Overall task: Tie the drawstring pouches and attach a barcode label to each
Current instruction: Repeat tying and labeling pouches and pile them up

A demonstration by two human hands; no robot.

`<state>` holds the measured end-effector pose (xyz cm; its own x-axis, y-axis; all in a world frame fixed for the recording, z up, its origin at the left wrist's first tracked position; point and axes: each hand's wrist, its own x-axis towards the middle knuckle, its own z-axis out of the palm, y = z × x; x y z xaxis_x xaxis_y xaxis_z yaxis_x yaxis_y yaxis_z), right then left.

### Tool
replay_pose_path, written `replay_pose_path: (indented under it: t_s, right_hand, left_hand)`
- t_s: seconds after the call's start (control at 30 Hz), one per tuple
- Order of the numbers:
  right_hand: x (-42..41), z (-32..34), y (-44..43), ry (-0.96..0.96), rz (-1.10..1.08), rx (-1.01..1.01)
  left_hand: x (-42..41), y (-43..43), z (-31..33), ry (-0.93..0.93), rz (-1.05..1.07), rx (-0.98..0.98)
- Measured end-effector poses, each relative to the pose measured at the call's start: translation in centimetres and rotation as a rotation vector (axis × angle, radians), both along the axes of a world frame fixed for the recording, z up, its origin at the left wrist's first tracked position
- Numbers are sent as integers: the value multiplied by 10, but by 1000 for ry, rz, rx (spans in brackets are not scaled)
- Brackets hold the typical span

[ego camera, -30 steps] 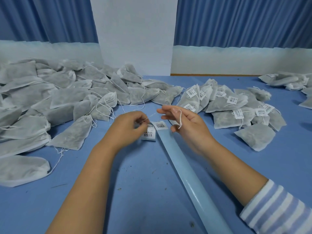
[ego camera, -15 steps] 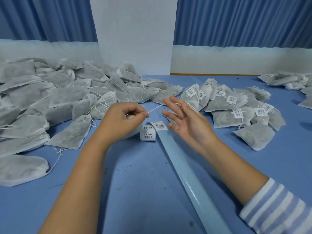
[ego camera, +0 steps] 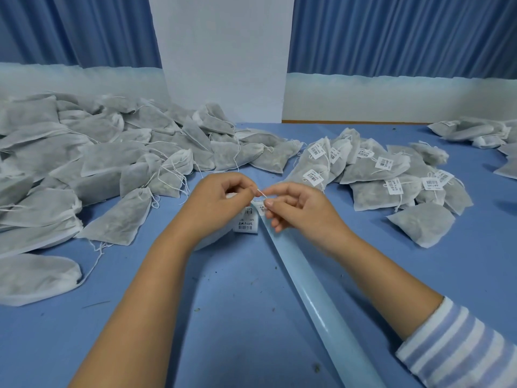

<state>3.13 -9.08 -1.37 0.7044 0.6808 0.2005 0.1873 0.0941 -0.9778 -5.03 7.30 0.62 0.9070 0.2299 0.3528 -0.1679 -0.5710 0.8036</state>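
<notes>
Head view: the left hand (ego camera: 215, 203) and right hand (ego camera: 302, 211) meet over the middle of the desk (ego camera: 223, 317). Each pinches one end of a thin white drawstring (ego camera: 261, 193) with curled fingers. The pouch (ego camera: 221, 238) it belongs to lies mostly hidden under the left hand. The short string could slip out of a pinch before the knot tightens, leaving the mouth loose. The loop could also snag the barcode labels (ego camera: 247, 224) on the backing strip (ego camera: 307, 289) just beneath. Untied pouches (ego camera: 84, 163) heaped at left might catch a trailing end, while labelled pouches (ego camera: 391, 175) lie far right.
</notes>
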Motion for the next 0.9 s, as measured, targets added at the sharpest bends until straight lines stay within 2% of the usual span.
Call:
replay_pose_path:
  t_s: [0.27, 0.4, 0.5, 0.57, 0.7, 0.83, 0.9]
  right_hand:
    - [7, 2, -4, -165, -160, 57]
    - [7, -2, -4, -180, -243, 109]
    - [3, -7, -1, -227, -220, 73]
    - [-2, -10, 3, -295, -198, 48]
    - [-5, -12, 3, -584, -266, -57]
    - [-2, -8, -4, -822, -296, -76]
    - [-1, -9, -8, -1004, -307, -112]
  left_hand:
    - [-6, 5, 3, 190, -123, 1]
    - [-11, -2, 9, 122, -245, -161]
    - [-10, -3, 10, 15, -178, -356]
    - [-7, -3, 9, -11, -120, -387]
    - [-5, -2, 6, -15, -66, -300]
    - [-6, -1, 6, 42, -73, -69]
    - [-7, 0, 6, 79, -99, 5]
